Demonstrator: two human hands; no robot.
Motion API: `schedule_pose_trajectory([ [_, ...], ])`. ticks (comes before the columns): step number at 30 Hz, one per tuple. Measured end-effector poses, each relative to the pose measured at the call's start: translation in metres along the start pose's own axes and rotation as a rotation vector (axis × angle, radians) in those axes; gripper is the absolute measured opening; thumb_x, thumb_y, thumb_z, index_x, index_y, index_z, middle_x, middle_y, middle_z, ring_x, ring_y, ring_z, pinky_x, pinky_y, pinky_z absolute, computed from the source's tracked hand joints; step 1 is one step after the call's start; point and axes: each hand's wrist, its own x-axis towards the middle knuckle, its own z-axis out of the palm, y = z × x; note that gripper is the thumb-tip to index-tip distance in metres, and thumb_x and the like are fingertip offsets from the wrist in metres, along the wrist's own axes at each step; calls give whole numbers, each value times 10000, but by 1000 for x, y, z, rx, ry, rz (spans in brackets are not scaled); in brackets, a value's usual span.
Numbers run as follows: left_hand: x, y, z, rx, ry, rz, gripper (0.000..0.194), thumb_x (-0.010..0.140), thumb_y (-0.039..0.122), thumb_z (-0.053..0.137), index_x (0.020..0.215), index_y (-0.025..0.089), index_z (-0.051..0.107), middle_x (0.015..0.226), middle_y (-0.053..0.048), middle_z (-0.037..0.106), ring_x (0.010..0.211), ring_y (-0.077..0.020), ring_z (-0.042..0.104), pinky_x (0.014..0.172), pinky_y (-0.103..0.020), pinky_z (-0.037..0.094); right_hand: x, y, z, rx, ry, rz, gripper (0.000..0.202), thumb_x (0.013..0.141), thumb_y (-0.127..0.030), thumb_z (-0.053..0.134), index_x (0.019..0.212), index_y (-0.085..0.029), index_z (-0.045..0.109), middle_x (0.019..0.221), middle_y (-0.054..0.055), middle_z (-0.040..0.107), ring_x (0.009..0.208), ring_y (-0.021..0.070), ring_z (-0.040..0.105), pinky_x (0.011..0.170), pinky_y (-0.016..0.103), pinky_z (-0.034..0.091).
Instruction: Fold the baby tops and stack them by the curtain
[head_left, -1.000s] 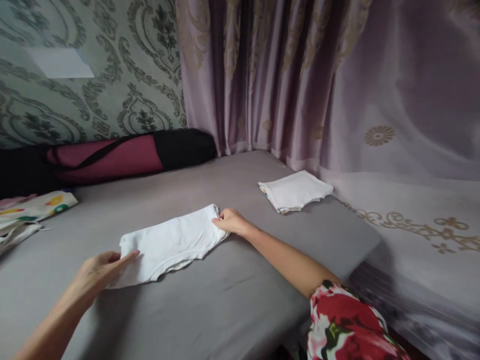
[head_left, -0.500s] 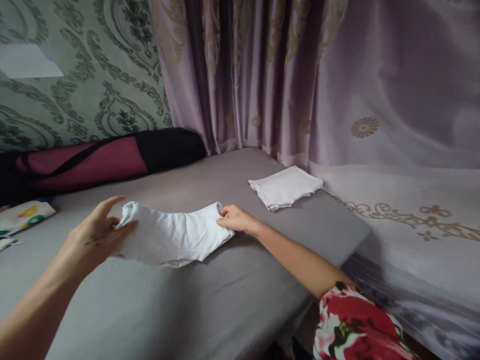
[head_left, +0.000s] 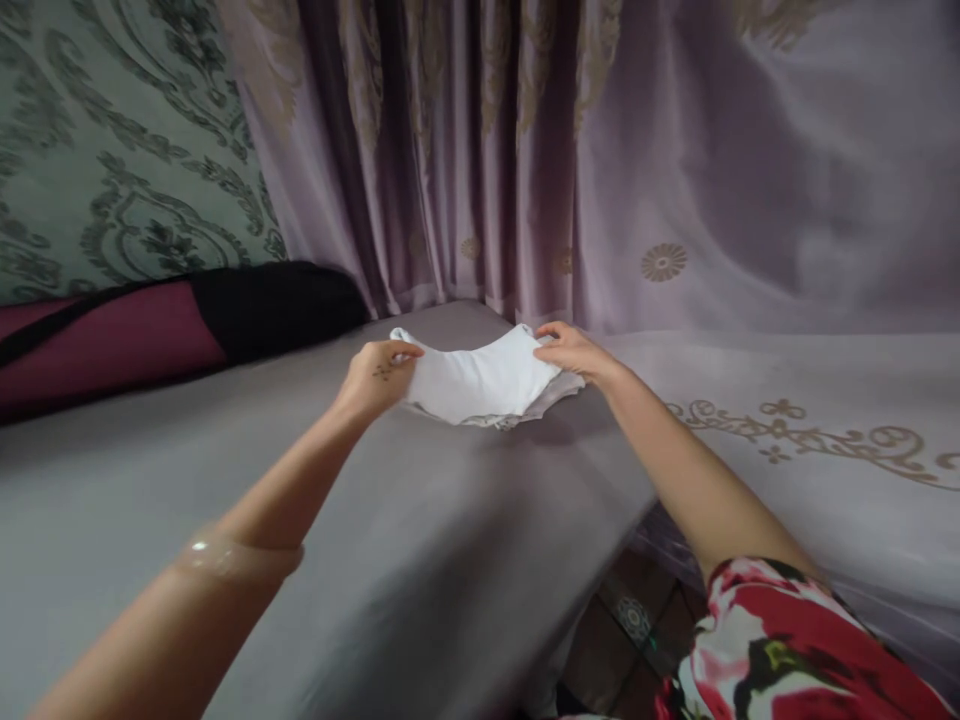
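A folded white garment (head_left: 472,380) is stretched between my two hands; its exact kind does not show. My left hand (head_left: 384,375) pinches its left end between thumb and fingers. At the opposite end, my right hand (head_left: 574,352) grips the upper right corner. The garment's middle sags slightly. Just beneath and behind it, another folded white cloth (head_left: 559,396) lies on the bed, mostly covered from view. Whether the two touch I cannot tell.
Grey sheeting covers the bed (head_left: 315,520). A long black and maroon bag (head_left: 285,310) lies along the patterned wall. Purple curtains (head_left: 465,200) hang behind the far corner. To the right, the bed's edge drops to a tiled floor (head_left: 615,620).
Both hands have carried the white garment away from me and to the right, over the other folded cloth. My view has turned right, and the patterned cloth at the left has left the picture.
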Motion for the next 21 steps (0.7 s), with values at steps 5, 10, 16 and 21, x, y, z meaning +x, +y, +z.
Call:
schedule_pose_trajectory([
  [5,27,14,52,-18,-1,80,368,784,233,520,1064,162,747,762,-58,672,718,-189,633,695,-280,483,25,21,-40,-68,10,-51,447,706,-107,577,1144,-191,557,687,-51,552,524,89,474,509,188,357],
  [10,38,18,96,-199,20,29,399,755,236,544,1097,143,727,773,-59,663,705,-180,616,691,-280,487,49,38,-62,-348,132,-63,241,761,-137,506,908,-138,697,612,-39,511,510,80,393,536,207,336],
  [16,30,9,140,-570,34,-123,449,698,261,581,1095,97,711,583,16,522,488,-106,453,540,-235,391,65,51,-71,-557,200,-70,375,730,-94,505,1030,-123,728,675,8,615,584,112,505,601,219,387],
  [21,16,-1,156,-743,14,-249,508,660,252,606,1117,46,686,583,46,468,461,-69,384,486,-213,316,63,55,-67,-654,204,-49,369,713,-101,553,1031,-131,737,746,33,676,713,155,596,669,226,426],
])
